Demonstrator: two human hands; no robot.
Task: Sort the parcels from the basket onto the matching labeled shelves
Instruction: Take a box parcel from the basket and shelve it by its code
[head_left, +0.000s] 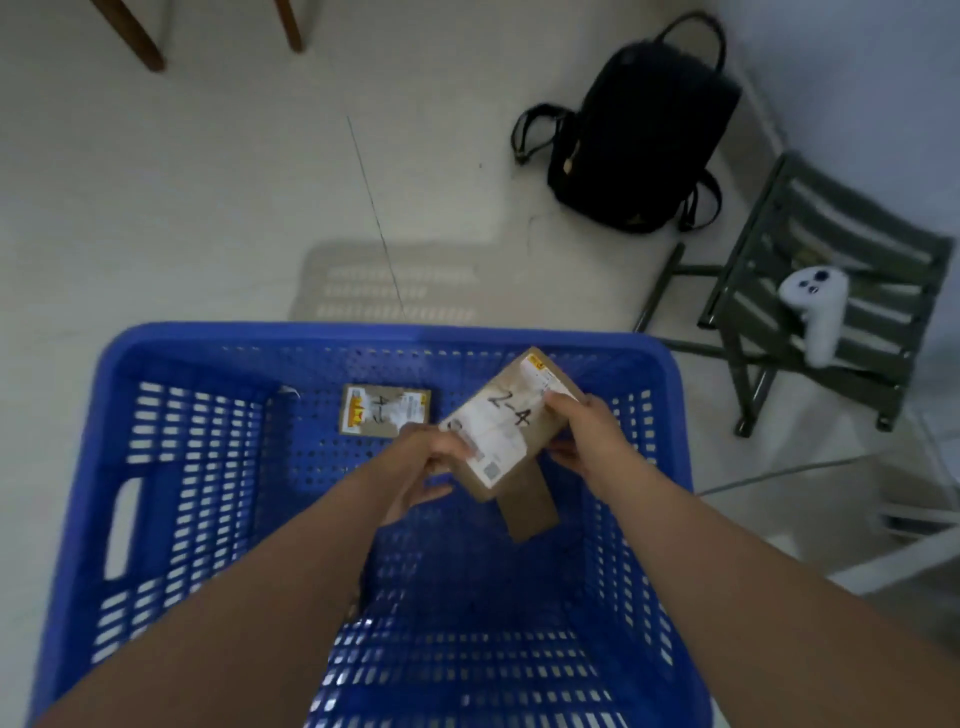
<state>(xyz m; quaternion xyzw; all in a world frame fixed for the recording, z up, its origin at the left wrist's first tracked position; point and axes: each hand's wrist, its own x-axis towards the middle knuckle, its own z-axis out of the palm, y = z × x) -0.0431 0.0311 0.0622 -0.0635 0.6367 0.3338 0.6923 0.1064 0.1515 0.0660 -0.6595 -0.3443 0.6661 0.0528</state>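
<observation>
A big blue perforated basket (171, 467) stands on the floor below me. Both hands hold a brown cardboard parcel (511, 415) marked "2-4" above the basket's floor. My left hand (423, 462) grips its near left end. My right hand (587, 431) grips its right side, thumb on top. A second small parcel (384, 410) with a white label lies flat at the basket's far wall. A plain brown parcel (530, 504) lies under the held one, partly hidden.
A black backpack (639, 135) lies on the pale floor beyond the basket. To the right stands a green folding stool (831, 249) with a white controller (815, 312) on it. Wooden chair legs (140, 36) show at top left.
</observation>
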